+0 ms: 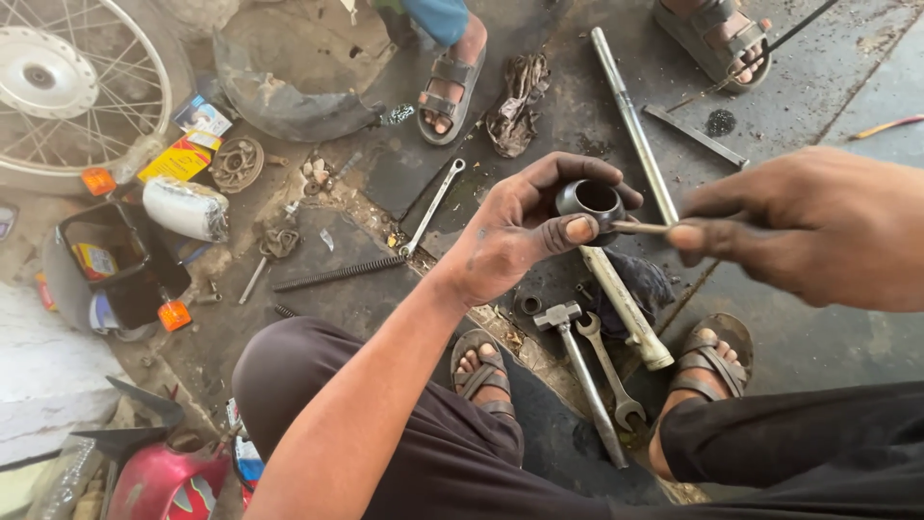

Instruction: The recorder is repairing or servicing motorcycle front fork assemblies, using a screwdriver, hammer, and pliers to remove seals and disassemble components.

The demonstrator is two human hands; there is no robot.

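Concrete floor (828,87), dark with oil and grit, fills the whole view and serves as the workplace; the person squats on it in sandals, with another person's sandalled feet at the top edge. A spoked wheel (67,87) lies at the upper left beside a dented dark mudguard (289,67). A long steel tube (635,135) runs down the middle of the floor, with a hammer (577,371) and an open-ended spanner (608,371) between the person's feet, a combination spanner (433,207) and a long coil spring (337,274) further left, and a greasy rag (517,101) near the top.

Held above all this, the left hand (510,241) has its grip closed around a small dark metal ring (589,202), thumb on its front wall and fingers curled behind, the open bore facing up. It looks solid, stiff and fairly heavy for its size, probably slick with grease, so the outer wall is the sound place to hold. The right hand (818,226) pinches a thin metal rod (643,228) between thumb and fingertips, its tip touching the ring's side just below the rim.
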